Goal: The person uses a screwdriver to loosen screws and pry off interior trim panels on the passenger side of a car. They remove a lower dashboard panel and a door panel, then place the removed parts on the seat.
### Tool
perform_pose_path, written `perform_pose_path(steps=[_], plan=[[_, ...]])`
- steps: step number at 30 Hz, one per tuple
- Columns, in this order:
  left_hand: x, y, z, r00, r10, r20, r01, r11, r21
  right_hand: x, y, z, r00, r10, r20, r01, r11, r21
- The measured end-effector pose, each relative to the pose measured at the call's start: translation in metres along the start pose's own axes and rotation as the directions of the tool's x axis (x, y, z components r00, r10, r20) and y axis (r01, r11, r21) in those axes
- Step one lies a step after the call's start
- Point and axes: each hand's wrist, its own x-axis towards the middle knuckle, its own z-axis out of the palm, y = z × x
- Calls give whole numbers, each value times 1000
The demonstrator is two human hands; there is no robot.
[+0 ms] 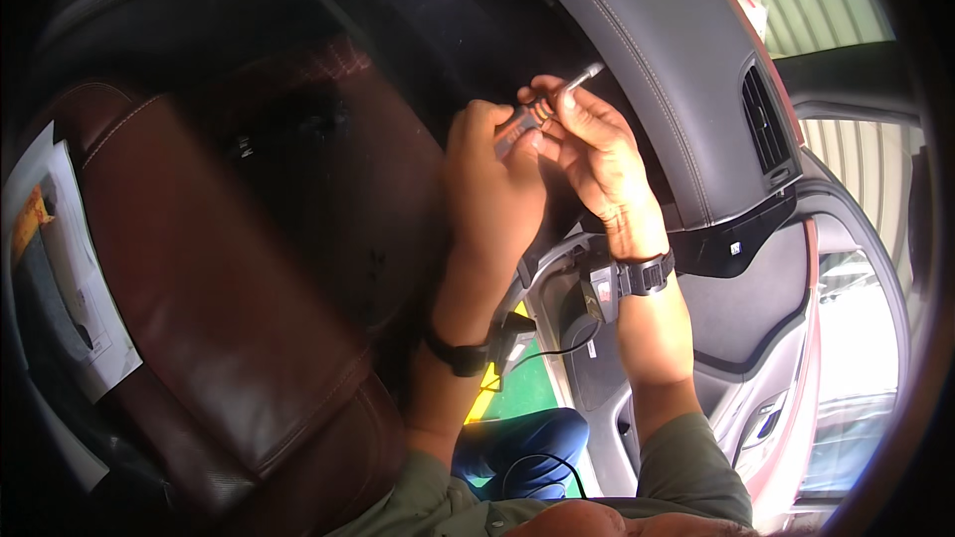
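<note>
Both my hands meet over the dark footwell in front of the dashboard. My right hand (pixel 602 154) is closed on a slim rod-like tool (pixel 585 77) with a silvery end that sticks out up and to the right past the thumb. An orange-yellow band shows on a small part (pixel 542 111) between the two hands. My left hand (pixel 494 174), its fingers pinched together, grips a small greyish piece (pixel 511 125) beside that band. Whether the piece and the tool are joined I cannot tell. The fingers hide most of both.
A dark red leather seat (pixel 229 288) fills the left side, with papers (pixel 85 288) at its far left. The padded dashboard (pixel 647 70) with an air vent (pixel 766 124) curves close past my right hand. An open car door (pixel 736 328) stands at right. A cable (pixel 567 349) hangs between my wrists.
</note>
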Motion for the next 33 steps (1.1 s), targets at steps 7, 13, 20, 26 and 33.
perform_pose_path(steps=[7,13,20,26,33], plan=[[2,2,-9,993,-94,71,111,954,-278,-1,11,-3,995,-85,-49,87,995,45],[2,-10,5,971,229,-73,-232,972,-25,-4,2,5,999,29,44,-31,999,45],[6,-16,1,988,151,-22,-153,975,-159,-4,7,8,984,-67,-166,54,995,-79],[8,5,-2,997,-71,-12,70,996,-52,-12,11,8,972,-50,-230,11,986,-169],[3,-7,1,990,139,11,-123,905,-407,-3,10,9,982,-119,-148,107,991,-86]])
